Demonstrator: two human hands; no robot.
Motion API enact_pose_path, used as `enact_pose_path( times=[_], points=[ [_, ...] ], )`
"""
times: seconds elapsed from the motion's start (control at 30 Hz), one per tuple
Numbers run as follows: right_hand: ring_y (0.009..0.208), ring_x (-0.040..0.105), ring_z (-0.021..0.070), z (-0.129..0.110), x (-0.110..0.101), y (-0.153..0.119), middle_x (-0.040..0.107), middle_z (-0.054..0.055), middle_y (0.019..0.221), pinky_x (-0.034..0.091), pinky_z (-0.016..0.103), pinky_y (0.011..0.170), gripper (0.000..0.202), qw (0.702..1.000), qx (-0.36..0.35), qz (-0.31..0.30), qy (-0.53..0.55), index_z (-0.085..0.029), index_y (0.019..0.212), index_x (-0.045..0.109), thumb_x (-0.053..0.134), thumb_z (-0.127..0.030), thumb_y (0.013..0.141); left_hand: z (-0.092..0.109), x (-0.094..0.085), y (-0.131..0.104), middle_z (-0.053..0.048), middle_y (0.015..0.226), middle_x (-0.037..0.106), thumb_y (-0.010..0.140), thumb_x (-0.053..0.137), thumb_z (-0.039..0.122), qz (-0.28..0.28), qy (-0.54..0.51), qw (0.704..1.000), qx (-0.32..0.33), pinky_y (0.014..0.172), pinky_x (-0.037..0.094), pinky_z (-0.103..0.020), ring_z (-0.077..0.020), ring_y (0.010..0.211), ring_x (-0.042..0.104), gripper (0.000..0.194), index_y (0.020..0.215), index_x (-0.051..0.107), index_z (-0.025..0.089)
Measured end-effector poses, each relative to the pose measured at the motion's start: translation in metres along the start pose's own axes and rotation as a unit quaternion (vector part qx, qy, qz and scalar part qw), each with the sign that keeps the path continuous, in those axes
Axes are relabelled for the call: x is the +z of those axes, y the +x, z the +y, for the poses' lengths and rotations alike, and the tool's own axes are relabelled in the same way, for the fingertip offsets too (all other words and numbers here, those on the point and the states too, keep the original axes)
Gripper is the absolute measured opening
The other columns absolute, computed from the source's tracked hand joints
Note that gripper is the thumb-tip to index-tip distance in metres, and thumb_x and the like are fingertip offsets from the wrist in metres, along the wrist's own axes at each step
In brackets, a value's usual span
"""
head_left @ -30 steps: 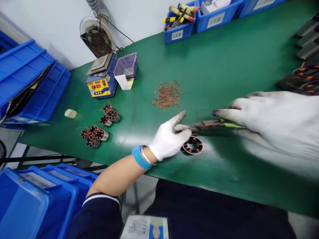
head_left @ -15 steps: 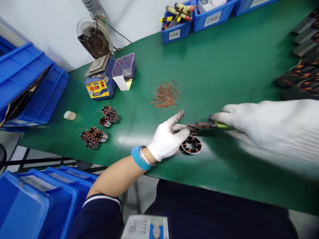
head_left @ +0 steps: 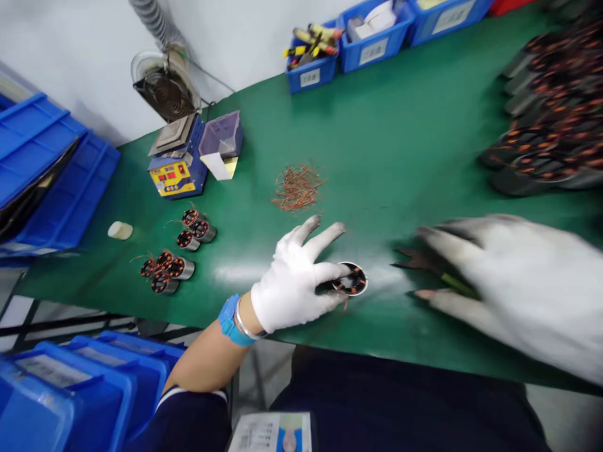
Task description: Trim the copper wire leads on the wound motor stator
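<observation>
Far left: blue bins (head_left: 51,169) stacked at the end of the green surface (head_left: 400,144), more bins (head_left: 70,389) below its near edge. A small pale block (head_left: 120,230) lies alone near that end.

Next along: blue solder pot (head_left: 175,171) with a yellow panel, a fume fan (head_left: 162,88) behind it, a clear tray (head_left: 222,134) just beside it. In front, two clusters of small wound stators (head_left: 176,251), copper showing, loose wire ends sticking out.

Centre: a heap of copper offcuts (head_left: 296,187), well apart from the hands. At the back, a blue box of tools (head_left: 311,53) and a second box (head_left: 377,31) beside it.

Left hand (head_left: 294,282), white glove, blue wristband and bangle. Thumb and lower fingers pinch a ring stator (head_left: 351,280) that rests on the surface near the front edge; index and middle fingers splayed up and away. A short wire tail hangs from the ring toward the edge.

Right hand (head_left: 513,282), white glove, badly motion-blurred. It is closed around pliers (head_left: 428,263) with green handles; dark nose points toward the ring, clear of it. Whether the nose is parted or closed I can't make out through the blur.

Far right, back: a dark pile of larger wound stators (head_left: 546,125), copper windings catching light, also blurred.
</observation>
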State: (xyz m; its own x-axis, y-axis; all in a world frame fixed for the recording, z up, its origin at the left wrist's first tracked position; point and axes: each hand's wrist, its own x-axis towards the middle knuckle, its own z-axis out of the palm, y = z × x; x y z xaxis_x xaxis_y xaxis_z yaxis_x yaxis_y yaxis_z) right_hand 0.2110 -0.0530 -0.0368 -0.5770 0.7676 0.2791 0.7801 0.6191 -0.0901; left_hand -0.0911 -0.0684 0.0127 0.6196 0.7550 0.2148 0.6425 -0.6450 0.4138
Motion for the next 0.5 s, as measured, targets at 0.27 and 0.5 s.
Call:
enact_pose_path(
  times=[0.27, 0.5],
  points=[
    [0.096, 0.055, 0.0223, -0.087, -0.004, 0.065, 0.066, 0.004, 0.099, 0.049, 0.047, 0.095, 0.018, 0.974, -0.166, 0.089, 0.128, -0.021, 0.083, 0.066, 0.051, -0.023, 0.093, -0.004, -0.007, -0.005, -0.013, 0.141, 0.060, 0.082, 0.067, 0.025, 0.192, -0.110, 0.959, -0.179, 0.109, 0.049, -0.044, -0.0274, 0.130, 0.059, 0.015, 0.096, 0.066, 0.019],
    [0.115, 0.057, 0.0233, -0.011, -0.054, -0.031, 0.064, 0.011, 0.112, 0.056, 0.040, 0.094, 0.014, 0.981, 0.047, 0.182, -0.054, -0.020, 0.089, 0.063, 0.051, -0.026, 0.092, -0.016, -0.002, -0.005, -0.012, 0.140, 0.062, 0.080, 0.069, 0.044, 0.192, -0.135, 0.931, -0.280, 0.108, 0.050, -0.044, -0.0307, 0.128, 0.061, 0.030, 0.099, 0.070, 0.020]
  ],
)
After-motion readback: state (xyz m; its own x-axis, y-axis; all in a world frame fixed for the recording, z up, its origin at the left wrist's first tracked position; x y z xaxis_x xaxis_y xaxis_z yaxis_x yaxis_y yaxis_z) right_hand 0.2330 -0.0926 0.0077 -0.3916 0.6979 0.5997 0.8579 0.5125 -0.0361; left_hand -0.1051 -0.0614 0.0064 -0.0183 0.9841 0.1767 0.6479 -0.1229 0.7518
